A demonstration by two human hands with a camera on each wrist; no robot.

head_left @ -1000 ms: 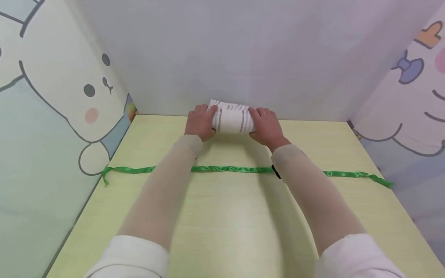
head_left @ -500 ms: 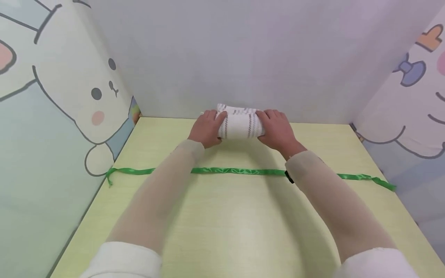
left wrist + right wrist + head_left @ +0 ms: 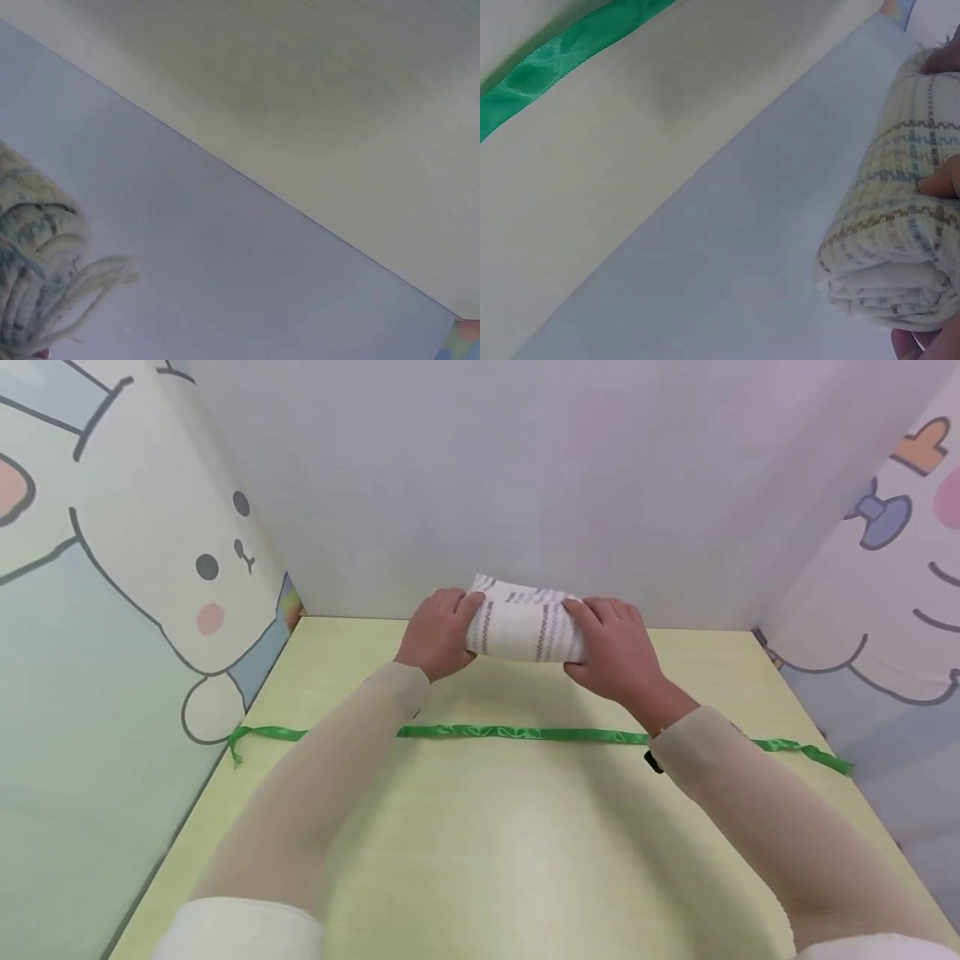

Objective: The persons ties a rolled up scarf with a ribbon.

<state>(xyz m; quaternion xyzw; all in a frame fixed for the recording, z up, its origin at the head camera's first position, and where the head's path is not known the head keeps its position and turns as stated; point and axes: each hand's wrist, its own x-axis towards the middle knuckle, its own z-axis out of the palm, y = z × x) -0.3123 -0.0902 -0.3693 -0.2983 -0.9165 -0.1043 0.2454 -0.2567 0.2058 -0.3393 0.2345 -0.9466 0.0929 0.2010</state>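
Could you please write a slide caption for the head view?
Left hand and right hand grip a rolled, striped cloth above a pale table crossed by a green ribbon.

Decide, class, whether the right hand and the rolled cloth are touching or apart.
Touching. The head view shows the right hand gripping one end of the rolled cloth, a fingertip lying on the fabric with no gap.

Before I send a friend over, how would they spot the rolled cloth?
Find the pale table, then look past the green ribbon toward the far edge. There, the left hand and right hand grip the rolled cloth. Unlike the thin green ribbon, it is a thick white bundle with patterned stripes.
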